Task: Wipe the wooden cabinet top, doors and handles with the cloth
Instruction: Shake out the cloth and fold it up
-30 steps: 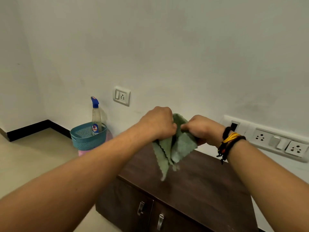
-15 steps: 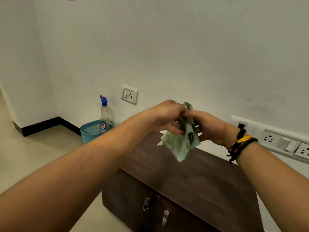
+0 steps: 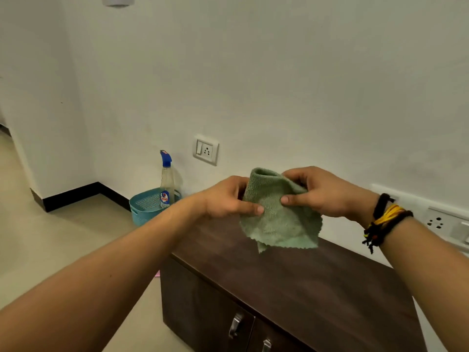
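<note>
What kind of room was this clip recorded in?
Probably a plain room in a home or office: a low wooden cabinet stands against a white wall with socket plates, and a spray bottle stands in a blue basket on the tiled floor.

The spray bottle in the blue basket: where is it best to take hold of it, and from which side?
Probably by the narrow neck just under the blue trigger head of the spray bottle, coming from above. It stands upright in the blue basket, whose wall hides its base, and the wall behind stands close, so only the upper part is free.
</note>
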Available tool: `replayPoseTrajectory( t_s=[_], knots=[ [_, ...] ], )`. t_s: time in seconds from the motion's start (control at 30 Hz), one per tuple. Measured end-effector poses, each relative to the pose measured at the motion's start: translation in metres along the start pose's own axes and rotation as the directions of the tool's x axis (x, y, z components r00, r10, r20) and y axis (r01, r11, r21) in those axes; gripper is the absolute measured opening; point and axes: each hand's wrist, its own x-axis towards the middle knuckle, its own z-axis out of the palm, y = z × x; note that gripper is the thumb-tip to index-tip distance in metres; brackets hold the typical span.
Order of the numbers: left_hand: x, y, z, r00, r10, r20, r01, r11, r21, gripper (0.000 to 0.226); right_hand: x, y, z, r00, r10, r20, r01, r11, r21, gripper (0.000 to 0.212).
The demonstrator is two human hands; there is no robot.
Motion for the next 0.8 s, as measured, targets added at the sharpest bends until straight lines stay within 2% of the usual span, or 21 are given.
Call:
replayPoseTrajectory(
  t_s=[0.07,0.17,0.23,0.3,0.33,0.37,0.43,0.47,0.53,0.6,0.67,0.73,0.8],
  knots=[
    [-0.001,-0.007,-0.007,0.999,0.034,-0.002,-0.034,0.999,0.007,0.042,0.007,0.006,0.002,0.997,-0.016,-0.071,0.019,0.999,0.045,0.016],
    [-0.004,-0.018,-0.012,0.997,0.071,-0.023,-0.070,0.995,0.071,0.043,0.011,0.010,0.005,0.999,-0.040,0.025,0.039,0.998,0.051,0.026],
    [-0.006,-0.022,-0.015,0.982,0.100,-0.160,-0.094,0.995,0.040,0.041,0.010,0.005,0.002,0.987,-0.145,0.069,0.138,0.985,0.100,0.036],
    [-0.009,-0.019,-0.021,0.934,0.162,-0.318,-0.167,0.986,0.013,0.031,0.004,-0.002,-0.002,0.956,-0.281,0.086,0.251,0.932,0.261,0.026],
    [-0.010,-0.016,-0.024,0.913,0.203,-0.355,-0.201,0.979,0.043,0.028,0.004,-0.003,0.000,0.946,-0.319,0.064,0.277,0.894,0.353,0.026],
    [-0.013,-0.013,-0.025,0.900,0.236,-0.365,-0.223,0.972,0.078,0.026,0.007,0.000,0.005,0.950,-0.312,0.014,0.276,0.861,0.427,0.036],
    [-0.015,-0.008,-0.023,0.891,0.286,-0.352,-0.254,0.958,0.135,0.024,0.020,0.012,0.021,0.982,-0.165,-0.091,0.187,0.804,0.565,0.063],
    [-0.016,-0.007,-0.021,0.887,0.307,-0.345,-0.269,0.951,0.156,0.022,0.028,0.017,0.031,0.989,-0.102,-0.107,0.146,0.778,0.611,0.074],
    [-0.015,-0.008,-0.017,0.878,0.338,-0.339,-0.289,0.939,0.187,0.022,0.040,0.022,0.049,0.994,-0.093,-0.055,0.108,0.816,0.568,0.084],
    [-0.017,-0.005,-0.017,0.882,0.364,-0.300,-0.302,0.924,0.235,0.022,0.045,0.024,0.063,0.986,-0.162,0.035,0.124,0.859,0.496,0.084],
    [-0.018,0.002,-0.021,0.889,0.387,-0.244,-0.309,0.902,0.302,0.021,0.043,0.024,0.070,0.969,-0.217,0.117,0.115,0.817,0.564,0.079],
    [-0.018,0.008,-0.026,0.884,0.396,-0.249,-0.311,0.895,0.321,0.022,0.039,0.023,0.069,0.950,-0.263,0.167,0.088,0.741,0.666,0.069],
    [-0.019,0.014,-0.031,0.884,0.388,-0.261,-0.296,0.896,0.330,0.023,0.035,0.021,0.065,0.940,-0.286,0.188,0.095,0.746,0.659,0.063]
  ],
)
